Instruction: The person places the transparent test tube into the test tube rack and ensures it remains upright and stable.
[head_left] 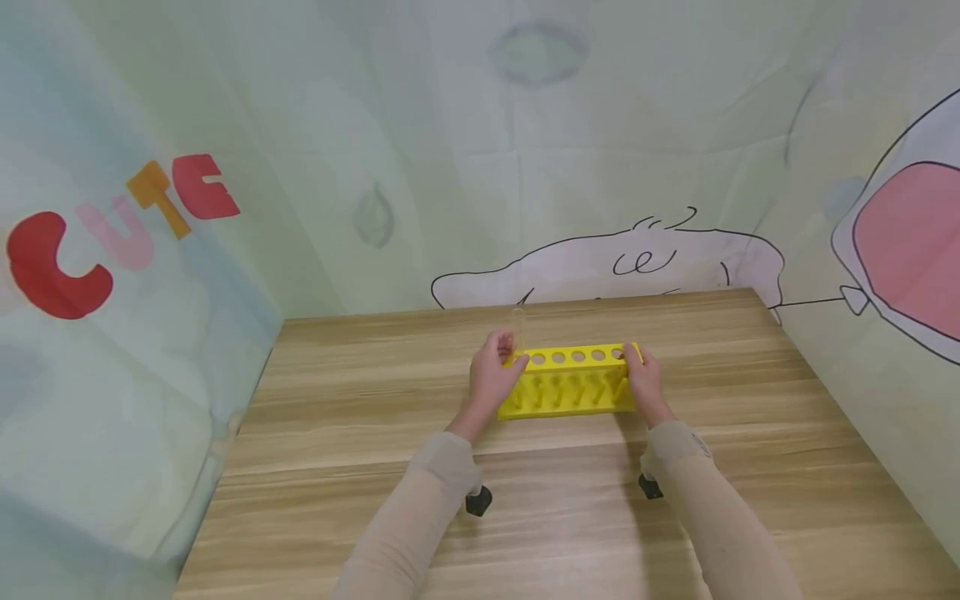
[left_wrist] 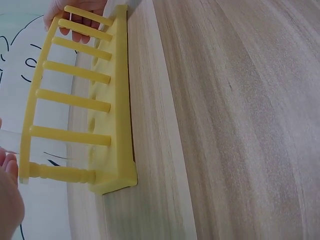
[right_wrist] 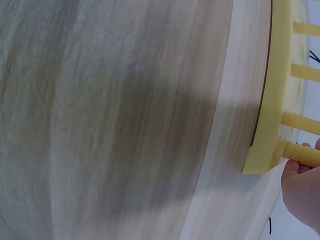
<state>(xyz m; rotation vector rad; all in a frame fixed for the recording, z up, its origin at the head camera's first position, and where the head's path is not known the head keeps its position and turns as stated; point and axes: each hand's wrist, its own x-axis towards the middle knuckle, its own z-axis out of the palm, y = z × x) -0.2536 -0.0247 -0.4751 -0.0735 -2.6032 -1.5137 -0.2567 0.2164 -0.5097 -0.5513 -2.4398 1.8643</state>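
A yellow test tube rack [head_left: 566, 410] stands upright on the table, with a row of round holes along its top and pegs below. At its left end, my left hand [head_left: 495, 371] holds a clear test tube [head_left: 518, 321] whose top rises above the fingers. The tube is faint, and its lower end cannot be made out. My right hand [head_left: 643, 383] grips the rack's right end, thumb near the top corner. In the left wrist view, the rack [left_wrist: 112, 125] appears sideways, with the right hand's fingers [left_wrist: 82, 27] behind its far end.
The wood-grain table [head_left: 360, 400] extends around the rack on all sides. Behind it hangs a pale printed cloth [head_left: 450, 167], with more cloth at the left and right edges. A small black piece [head_left: 478, 501] shows beneath the left sleeve.
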